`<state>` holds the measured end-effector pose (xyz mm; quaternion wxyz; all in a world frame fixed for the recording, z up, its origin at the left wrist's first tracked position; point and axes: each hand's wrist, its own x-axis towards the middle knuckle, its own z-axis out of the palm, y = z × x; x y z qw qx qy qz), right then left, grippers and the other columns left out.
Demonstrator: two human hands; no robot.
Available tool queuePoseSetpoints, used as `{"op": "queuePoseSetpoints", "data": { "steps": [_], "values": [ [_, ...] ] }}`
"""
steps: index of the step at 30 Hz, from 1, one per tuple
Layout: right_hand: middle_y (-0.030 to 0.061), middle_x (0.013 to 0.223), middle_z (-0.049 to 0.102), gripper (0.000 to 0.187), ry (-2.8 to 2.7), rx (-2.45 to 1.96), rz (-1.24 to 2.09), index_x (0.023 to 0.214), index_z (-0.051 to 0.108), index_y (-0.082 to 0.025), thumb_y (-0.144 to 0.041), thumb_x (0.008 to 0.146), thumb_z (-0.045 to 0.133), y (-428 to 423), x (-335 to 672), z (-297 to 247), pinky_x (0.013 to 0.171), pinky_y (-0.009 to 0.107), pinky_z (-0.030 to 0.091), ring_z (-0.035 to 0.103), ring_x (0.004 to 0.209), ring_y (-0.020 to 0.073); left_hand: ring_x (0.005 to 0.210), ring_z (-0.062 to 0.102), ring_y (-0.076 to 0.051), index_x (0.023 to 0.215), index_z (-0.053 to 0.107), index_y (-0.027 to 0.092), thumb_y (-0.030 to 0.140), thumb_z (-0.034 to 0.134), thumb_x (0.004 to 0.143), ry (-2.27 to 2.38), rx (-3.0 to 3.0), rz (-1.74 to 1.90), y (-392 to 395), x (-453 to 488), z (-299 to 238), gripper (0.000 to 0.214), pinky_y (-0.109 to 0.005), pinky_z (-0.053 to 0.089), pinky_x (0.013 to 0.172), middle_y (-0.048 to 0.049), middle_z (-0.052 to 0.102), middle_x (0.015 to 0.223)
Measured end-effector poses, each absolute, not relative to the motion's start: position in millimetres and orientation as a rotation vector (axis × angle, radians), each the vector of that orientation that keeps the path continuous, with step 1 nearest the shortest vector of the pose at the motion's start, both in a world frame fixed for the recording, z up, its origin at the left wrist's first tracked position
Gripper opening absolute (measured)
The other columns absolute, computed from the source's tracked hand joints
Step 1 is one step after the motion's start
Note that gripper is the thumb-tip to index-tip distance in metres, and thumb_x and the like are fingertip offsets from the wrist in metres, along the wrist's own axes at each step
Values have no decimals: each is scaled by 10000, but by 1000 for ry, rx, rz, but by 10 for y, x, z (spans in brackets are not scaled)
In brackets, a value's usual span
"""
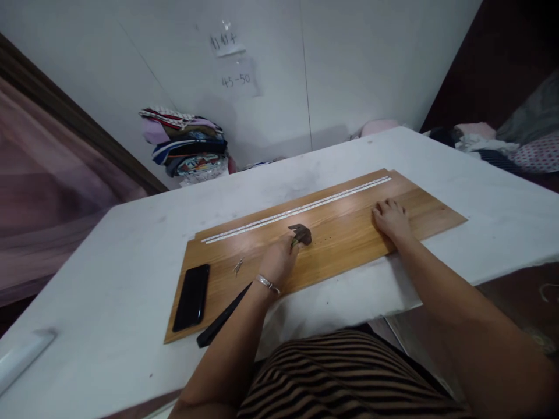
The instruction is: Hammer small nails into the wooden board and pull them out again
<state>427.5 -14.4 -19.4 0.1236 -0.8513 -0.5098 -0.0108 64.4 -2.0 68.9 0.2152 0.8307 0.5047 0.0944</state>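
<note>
Claw hammer (302, 234) sits at the centre of the frame, its neck grasped in our left hand (279, 261), its dark handle slanting to the lower left beneath our forearm. At centre right, our right hand (391, 218) rests released, fingers slightly bent, on the wood-grain board (356, 230). Just right of the hammer head we see small dark dots in a row. Left of centre lie a few nails (238, 266); farther lower left, a black smartphone (191, 298) rests on the board.
</note>
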Motion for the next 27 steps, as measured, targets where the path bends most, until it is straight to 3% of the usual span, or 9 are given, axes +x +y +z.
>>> {"op": "queuePoseSetpoints", "data": {
  "steps": [4, 11, 17, 23, 27],
  "values": [
    [190, 1328, 628, 490, -1478, -2480, -55, 1192, 687, -180, -402, 1021, 285, -145, 4283, -219, 1039, 510, 373, 512, 1235, 330, 1051, 715, -259, 1091, 690, 164, 269, 503, 1011, 1446, 2301, 215, -37, 661, 728, 229, -345, 518, 909, -132, 766, 1144],
    [175, 1327, 637, 480, -1472, -2477, -70, 1183, 699, -192, -402, 1019, 300, -140, 4293, -237, 1051, 506, 365, 506, 1255, 327, 1130, 703, -242, 1221, 670, 183, 223, 527, 998, 1378, 2285, 282, -61, 658, 727, 268, -329, 500, 969, -114, 750, 1248],
    [192, 1329, 631, 490, -1475, -2472, -45, 1191, 697, -175, -396, 1018, 295, -150, 4288, -223, 1047, 524, 374, 507, 1253, 335, 1013, 729, -251, 1095, 697, 157, 261, 515, 1011, 1489, 2296, 197, -49, 674, 761, 226, -319, 522, 868, -133, 775, 1102],
    [180, 1326, 630, 488, -1470, -2474, -52, 1196, 693, -186, -411, 1016, 299, -145, 4294, -223, 1064, 514, 368, 517, 1246, 328, 1094, 710, -232, 1164, 675, 178, 222, 529, 998, 1398, 2296, 274, -55, 666, 696, 226, -307, 511, 918, -110, 758, 1198],
    [176, 1322, 631, 484, -1472, -2473, -51, 1206, 694, -196, -414, 1020, 304, -140, 4310, -247, 1049, 508, 374, 517, 1244, 328, 1038, 722, -244, 1089, 693, 154, 266, 518, 1019, 1455, 2304, 213, -53, 660, 724, 219, -315, 510, 887, -131, 769, 1127]
  ]
}}
